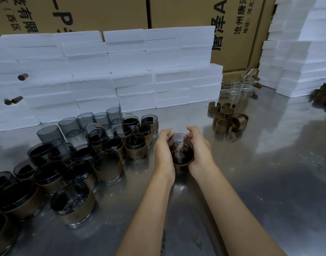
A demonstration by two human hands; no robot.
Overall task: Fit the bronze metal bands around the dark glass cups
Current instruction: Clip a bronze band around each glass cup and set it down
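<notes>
**Band going onto a cup at mid-table**

Steel tabletop (269, 163) fills the lower frame, backed by a wall of white foam blocks (121, 71) with cardboard cartons (177, 12) behind.

At the centre of the frame, both hands hold one dark glass cup (182, 151) tilted toward the camera. The left hand (163, 154) wraps its side with curled fingers, and the right hand (200, 150) curls round the opposite side. A bronze band (180, 165) shows at the cup's lower edge, between the palms; how far it is seated cannot be told.

Left of the hands stand the banded cups (106, 167), and behind them, toward the foam, the bare dark cups (69, 126). Loose bands (227, 119) lie right of centre, well apart from the hands.

The step in hand looks to be pressing the band along the cup. Next it likely calls for squaring the band, then setting the cup among the finished ones and picking up a bare cup and a loose band.
</notes>
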